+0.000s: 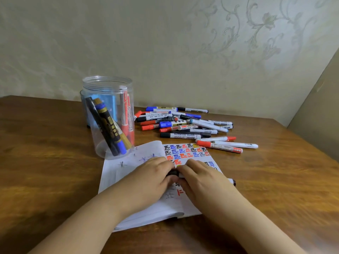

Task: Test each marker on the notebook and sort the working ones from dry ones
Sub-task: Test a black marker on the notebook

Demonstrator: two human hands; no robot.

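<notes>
At about nine o'clock from the notebook, a clear plastic jar point(110, 114) stands upright on the wooden worktop point(45, 162), its base just touching the notebook's far left corner. Inside it several markers lean at a slant: a black one, a gold-and-black one with a blue cap, and red ones point(126, 114) against the right wall. Something blue shows behind the jar, too blurred through the plastic to name.

The open notebook point(128, 173) lies in the middle of the worktop. Its left page carries a few faint blue and grey strokes; its right page, toward twelve o'clock, is filled with rows of small test marks point(185, 151) in black, blue and red.

Over the notebook's centre the left hand point(152, 175) and the right hand point(201, 178) meet. The left grip is curled round the black cap end of a marker point(173, 173); the right grip is wrapped round its white barrel, whose dark tail end pokes out at three o'clock past the page edge.

At one to two o'clock from the notebook, a loose pile of markers point(183, 123) lies flat, capped in red, blue and black, near the papered wall point(165, 43).
</notes>
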